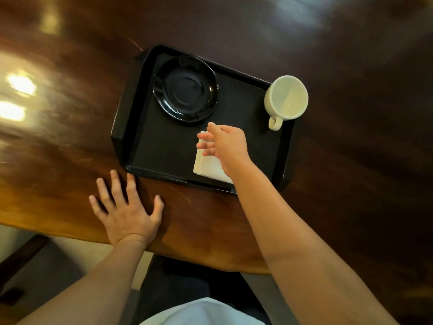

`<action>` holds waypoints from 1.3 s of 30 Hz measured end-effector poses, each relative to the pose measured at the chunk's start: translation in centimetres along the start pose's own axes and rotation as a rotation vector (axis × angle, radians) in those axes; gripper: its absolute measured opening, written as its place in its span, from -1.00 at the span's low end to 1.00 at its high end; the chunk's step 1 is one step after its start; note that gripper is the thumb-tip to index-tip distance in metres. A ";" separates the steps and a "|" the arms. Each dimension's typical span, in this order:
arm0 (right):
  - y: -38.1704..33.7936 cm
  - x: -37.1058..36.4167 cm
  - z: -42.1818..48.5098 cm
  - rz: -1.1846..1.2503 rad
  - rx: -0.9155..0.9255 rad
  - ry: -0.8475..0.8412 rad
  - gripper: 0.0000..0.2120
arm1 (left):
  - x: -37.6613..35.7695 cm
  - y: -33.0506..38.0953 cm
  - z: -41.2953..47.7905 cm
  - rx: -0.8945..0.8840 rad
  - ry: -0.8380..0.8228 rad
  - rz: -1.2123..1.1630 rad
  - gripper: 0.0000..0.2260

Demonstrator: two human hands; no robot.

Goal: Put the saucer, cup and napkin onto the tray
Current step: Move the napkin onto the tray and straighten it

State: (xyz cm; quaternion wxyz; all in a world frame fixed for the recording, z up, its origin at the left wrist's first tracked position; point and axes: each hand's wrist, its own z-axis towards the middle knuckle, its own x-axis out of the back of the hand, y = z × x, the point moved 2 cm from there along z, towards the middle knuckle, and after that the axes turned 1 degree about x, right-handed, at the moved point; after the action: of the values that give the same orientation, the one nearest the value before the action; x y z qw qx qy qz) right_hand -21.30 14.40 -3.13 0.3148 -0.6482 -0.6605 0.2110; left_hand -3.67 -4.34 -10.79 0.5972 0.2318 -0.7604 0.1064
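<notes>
A black tray (145, 146) lies on the dark wooden table. On its far left part sits a glossy black saucer (185, 90). A cream cup (286, 98) stands upright at the tray's far right corner, handle toward me. A folded white napkin (207, 166) lies on the tray's near side. My right hand (226, 145) hovers over the napkin with fingers spread, holding nothing; it hides the napkin's far right part. My left hand (126, 212) rests flat on the table just in front of the tray's near left corner, fingers apart.
The wooden table (351, 160) stretches around the tray, with bright light reflections on the left. Its near edge runs just under my left wrist. Below it I see a floor and my lap.
</notes>
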 end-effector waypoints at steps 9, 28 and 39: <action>-1.8 -2.2 2.6 -0.029 -0.048 0.033 -0.88 | -0.1 -0.2 0.1 -0.014 -0.003 0.012 -0.24; -3.6 -4.2 4.5 -0.156 -0.079 0.024 -0.61 | -0.5 -0.4 0.3 -0.026 -0.008 0.032 -0.26; -3.0 0.2 3.5 -0.390 0.192 0.067 -0.79 | -0.3 -0.4 0.2 -0.021 0.006 0.003 -0.25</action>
State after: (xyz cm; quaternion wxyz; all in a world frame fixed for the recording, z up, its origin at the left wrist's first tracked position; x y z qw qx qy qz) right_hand -25.84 14.87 -3.53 0.4319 -0.4818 -0.7393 0.1863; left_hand -3.63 -4.74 -11.21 0.6019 0.2240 -0.7600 0.0998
